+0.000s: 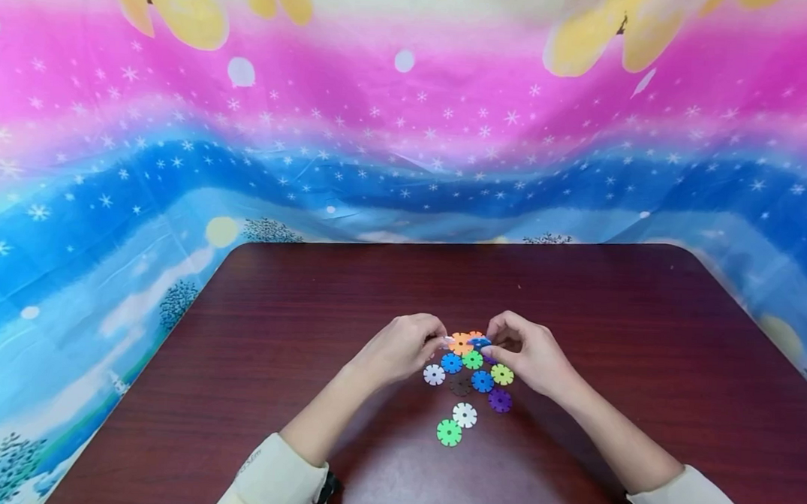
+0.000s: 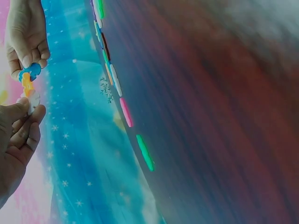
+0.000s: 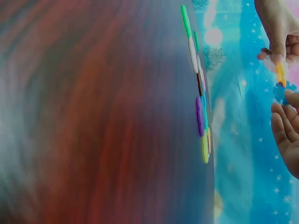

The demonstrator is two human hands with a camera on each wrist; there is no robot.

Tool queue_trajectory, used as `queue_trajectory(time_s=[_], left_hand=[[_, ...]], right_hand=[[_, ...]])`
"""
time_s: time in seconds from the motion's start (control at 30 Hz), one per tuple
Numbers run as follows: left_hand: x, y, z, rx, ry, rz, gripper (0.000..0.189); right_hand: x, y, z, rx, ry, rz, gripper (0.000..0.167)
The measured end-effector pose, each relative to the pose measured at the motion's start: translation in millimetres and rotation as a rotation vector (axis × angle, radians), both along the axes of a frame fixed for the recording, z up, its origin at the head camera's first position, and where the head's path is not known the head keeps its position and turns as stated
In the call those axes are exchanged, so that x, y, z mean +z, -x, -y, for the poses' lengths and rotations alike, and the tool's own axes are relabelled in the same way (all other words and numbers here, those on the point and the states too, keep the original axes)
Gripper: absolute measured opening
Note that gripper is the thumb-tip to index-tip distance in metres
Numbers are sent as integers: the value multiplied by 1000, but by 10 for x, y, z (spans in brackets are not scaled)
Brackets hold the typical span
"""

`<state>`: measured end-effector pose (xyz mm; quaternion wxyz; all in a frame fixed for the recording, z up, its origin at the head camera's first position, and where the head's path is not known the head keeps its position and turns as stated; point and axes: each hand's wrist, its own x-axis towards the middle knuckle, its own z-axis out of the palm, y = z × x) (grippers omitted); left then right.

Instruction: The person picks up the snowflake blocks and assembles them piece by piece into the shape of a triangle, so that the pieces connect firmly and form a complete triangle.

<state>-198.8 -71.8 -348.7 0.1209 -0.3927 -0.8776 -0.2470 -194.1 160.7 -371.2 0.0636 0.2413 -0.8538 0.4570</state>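
My left hand (image 1: 406, 346) pinches a white notched plastic disc (image 2: 33, 101) between thumb and fingers. Opposite it, my right hand (image 1: 530, 355) pinches a blue notched disc (image 2: 31, 72). An orange notched disc (image 1: 460, 343) sits between the two, linked with them in a short row. Both wrist views show this row held up off the table. Below the hands, loose discs of the same kind lie flat, among them a green disc (image 1: 472, 359), another blue disc (image 1: 482, 381) and a brown disc (image 1: 461, 384).
Nearer me on the dark wooden table (image 1: 273, 291) lie a white disc (image 1: 465, 415) and a bright green disc (image 1: 448, 432). A purple disc (image 1: 500, 400) and a yellow-green disc (image 1: 502, 374) lie to the right. A patterned cloth (image 1: 381, 153) hangs behind the table.
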Motion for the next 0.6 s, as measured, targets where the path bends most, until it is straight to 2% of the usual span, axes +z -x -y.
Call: queue_trajectory(time_s=[0.2, 0.4, 0.6], left_hand=[[7, 4, 68, 17, 2, -13, 6], [4, 19, 118, 34, -5, -16, 7], [13, 27, 139, 41, -9, -36, 6]], right_hand=[[-13, 39, -78, 4, -79, 22, 21], [-69, 77, -157, 71, -232, 40, 20], [-127, 97, -196, 81, -396, 86, 18]])
